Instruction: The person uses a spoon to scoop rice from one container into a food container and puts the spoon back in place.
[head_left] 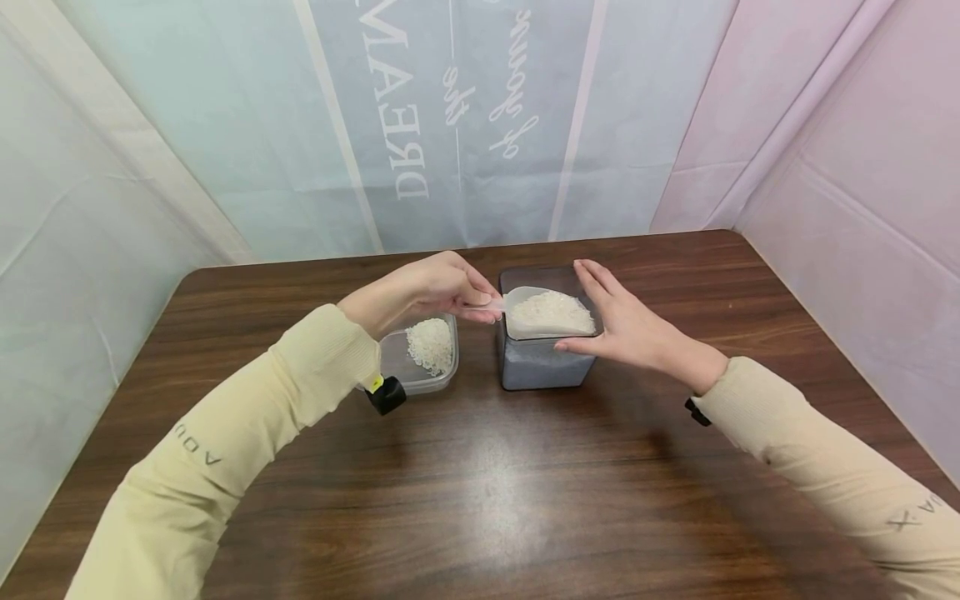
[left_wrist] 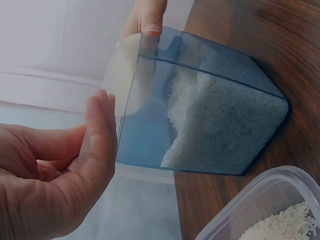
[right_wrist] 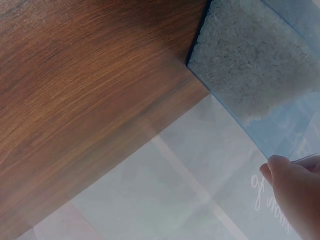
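Note:
My left hand pinches the handle of a clear scoop, its bowl heaped with white rice. The scoop is at the top opening of a tall blue-grey see-through container. Through the wall in the left wrist view, rice fills much of the container, its surface sloping. My right hand holds the container at its right side, thumb at the front rim and fingers toward the back. Below my left forearm sits a low clear plastic box with a small pile of rice.
Everything stands on a dark brown wooden table. Behind it hangs a pale cloth backdrop with printed lettering, and light cloth walls rise at both sides. The low box lies left of the tall container.

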